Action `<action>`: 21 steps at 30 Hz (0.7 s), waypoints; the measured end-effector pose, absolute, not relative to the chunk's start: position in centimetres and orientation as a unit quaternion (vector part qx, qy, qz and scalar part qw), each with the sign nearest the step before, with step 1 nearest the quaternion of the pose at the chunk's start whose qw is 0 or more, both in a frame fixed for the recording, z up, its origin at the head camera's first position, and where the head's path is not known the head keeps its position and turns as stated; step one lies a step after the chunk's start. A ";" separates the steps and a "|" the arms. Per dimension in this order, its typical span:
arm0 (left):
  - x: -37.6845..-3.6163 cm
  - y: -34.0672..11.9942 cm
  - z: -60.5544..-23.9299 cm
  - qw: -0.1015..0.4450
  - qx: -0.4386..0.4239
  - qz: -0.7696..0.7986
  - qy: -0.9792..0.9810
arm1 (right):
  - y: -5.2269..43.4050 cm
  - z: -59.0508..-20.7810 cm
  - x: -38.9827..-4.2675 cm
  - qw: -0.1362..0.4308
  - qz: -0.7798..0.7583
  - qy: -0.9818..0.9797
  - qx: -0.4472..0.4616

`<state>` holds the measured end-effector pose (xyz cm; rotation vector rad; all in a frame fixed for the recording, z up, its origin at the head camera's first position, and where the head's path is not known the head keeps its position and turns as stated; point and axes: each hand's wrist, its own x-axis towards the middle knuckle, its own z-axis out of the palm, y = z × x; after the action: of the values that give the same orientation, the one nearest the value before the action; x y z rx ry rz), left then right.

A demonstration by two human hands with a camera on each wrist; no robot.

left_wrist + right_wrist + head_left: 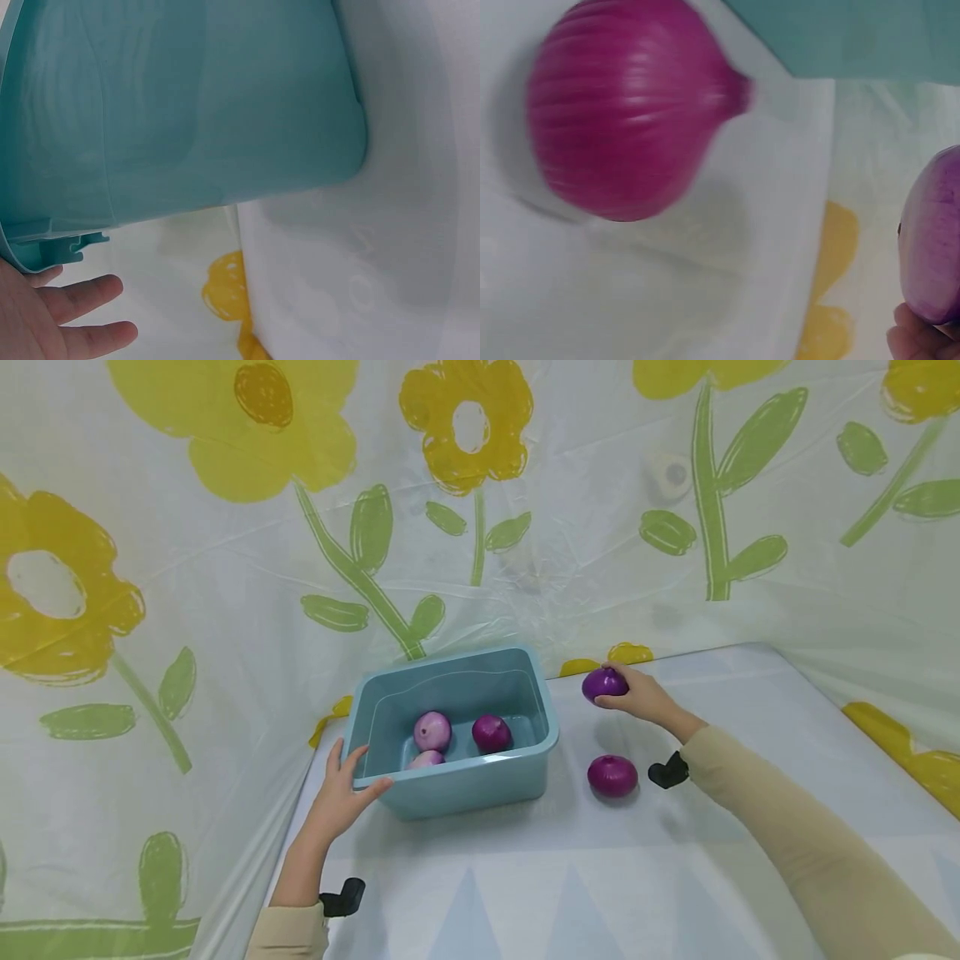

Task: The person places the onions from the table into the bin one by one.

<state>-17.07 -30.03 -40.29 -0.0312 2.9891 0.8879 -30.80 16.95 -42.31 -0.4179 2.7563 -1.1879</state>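
Note:
Between the thumb and fingers of my right hand point(643, 696) is a red onion point(598, 685), held above the far part of the table, right of the blue bin. The right wrist view shows this held onion point(934, 240) at its right edge. Another red onion point(612, 776) lies on the table nearer to me, below the right hand. My left hand point(337, 797) is at the front left corner of the blue bin point(465, 789), fingers spread, thumb along the rim. In the left wrist view its fingers point(86, 296) extend straight beside the bin's corner. Several onions point(432, 731) lie inside the bin.
A pale cloth with light blue triangles covers the table point(517, 877). Behind it and at the sides hangs a white curtain point(570, 552) printed with yellow flowers. The bin stands near the table's far left edge.

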 end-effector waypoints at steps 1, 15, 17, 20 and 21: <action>-17.1 -30.0 -40.3 0.011 -0.010 0.284 0.959 | 16.8 -41.9 -30.9 0.053 -0.391 0.908 -0.141; -17.1 -30.0 -40.3 0.008 -0.008 0.285 0.958 | 13.8 -35.9 -32.3 0.017 -0.379 0.909 -0.174; -17.1 -30.1 -40.3 0.009 -0.007 0.286 0.958 | 13.2 -35.0 -32.4 0.014 -0.380 0.907 -0.181; -17.1 -30.1 -40.3 0.010 -0.007 0.288 0.958 | 12.3 -34.0 -32.5 0.009 -0.379 0.905 -0.191; -17.1 -30.1 -40.2 0.011 -0.007 0.289 0.957 | 11.9 -33.7 -32.6 0.007 -0.380 0.905 -0.193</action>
<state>-17.09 -30.08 -40.24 -0.0227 2.9872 0.9006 -32.60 11.95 -33.70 -0.6050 2.8290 -1.1869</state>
